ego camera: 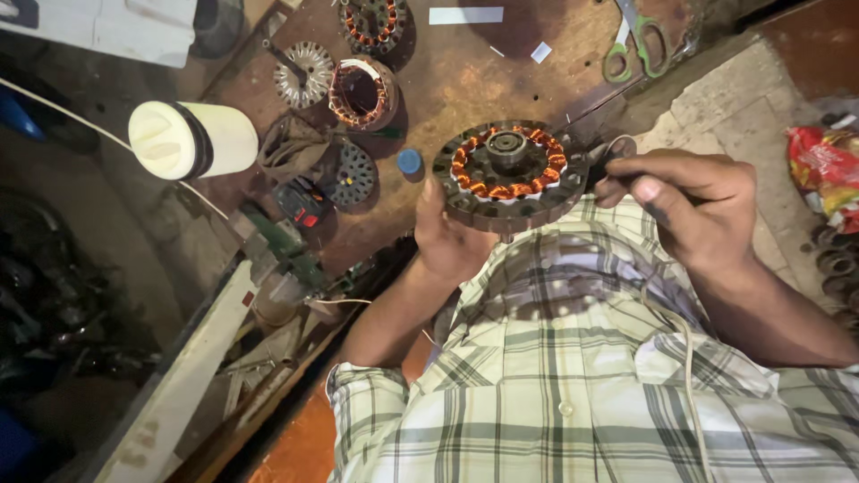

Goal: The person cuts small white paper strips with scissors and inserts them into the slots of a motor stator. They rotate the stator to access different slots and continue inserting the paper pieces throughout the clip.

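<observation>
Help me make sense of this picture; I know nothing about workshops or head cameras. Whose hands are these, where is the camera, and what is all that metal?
The single picture comes from a camera worn on a person's head, looking down over their checked shirt. The left hand holds up a round motor stator, a ring of steel with copper windings. The right hand grips a dark, thin tool whose tip I cannot make out, at the stator's edge. Beyond lies a brown workbench carrying more wound stators, a slotted metal disc, a blue cap and green-handled scissors. A white cylinder sits at the left.
</observation>
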